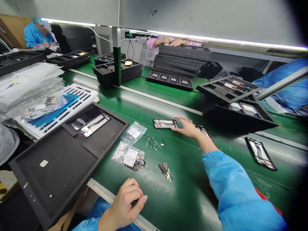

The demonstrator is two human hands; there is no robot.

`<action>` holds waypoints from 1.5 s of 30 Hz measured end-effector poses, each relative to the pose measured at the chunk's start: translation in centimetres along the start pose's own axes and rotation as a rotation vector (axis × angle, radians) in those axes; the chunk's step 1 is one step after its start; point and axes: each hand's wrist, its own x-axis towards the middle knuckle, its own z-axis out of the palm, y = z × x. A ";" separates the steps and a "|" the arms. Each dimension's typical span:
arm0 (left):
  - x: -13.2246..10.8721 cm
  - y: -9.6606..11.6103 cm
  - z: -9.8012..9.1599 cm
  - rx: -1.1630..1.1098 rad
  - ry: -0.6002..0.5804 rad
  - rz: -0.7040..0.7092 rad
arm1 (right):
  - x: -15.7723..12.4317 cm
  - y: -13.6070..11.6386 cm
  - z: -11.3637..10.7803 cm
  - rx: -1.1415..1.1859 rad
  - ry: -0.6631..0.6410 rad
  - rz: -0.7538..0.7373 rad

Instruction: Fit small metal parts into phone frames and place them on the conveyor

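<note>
Green on the worktop (190,179); black on the tray (67,166) at the left edge; black dashes across the white sheet (83,95) beyond; bright blue on the right sleeve (233,183); silver within black on the leftmost loose phone frame (163,124).

The green desk (183,192) is brightly lit by a strip light (240,42) on the far side; soft glare is reflected, and the right corners are blackened.

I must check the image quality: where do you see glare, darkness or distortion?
Head view: the light strip shines white, and pale glare streaks the table; same head view: both right corners fall nearly black, shapes seem stretched towards the edges, but the left hand looks fairly sharp.
</note>
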 end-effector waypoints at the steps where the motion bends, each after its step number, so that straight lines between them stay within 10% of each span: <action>1: -0.1 -0.2 0.1 -0.004 -0.014 0.001 | 1.2 -1.0 0.5 -0.009 -0.068 0.000; 6: 0.0 -0.3 0.1 0.013 -0.075 0.001 | 4.4 -3.5 -0.3 0.032 -0.185 0.072; 11: 0.3 -0.3 -0.6 -0.005 -0.103 0.004 | 1.8 -5.9 -3.4 0.153 -0.072 0.049; 21: -1.2 0.6 1.4 -0.454 0.164 -0.642 | -21.8 -19.1 -0.8 0.635 -0.121 -0.309; 25: 0.5 -0.4 -0.9 -0.285 0.027 -0.688 | -25.1 -16.4 1.2 0.610 -0.006 -0.210; 33: 5.4 0.0 -4.6 0.183 -0.759 -0.126 | -24.8 -9.4 5.7 0.554 0.137 -0.049; 38: 7.7 0.5 -1.7 0.260 -0.724 0.083 | -24.4 -8.8 6.1 0.633 0.185 -0.064; 45: 14.3 -0.8 3.7 0.186 -0.420 -0.002 | -24.4 -8.7 5.2 0.725 0.283 -0.006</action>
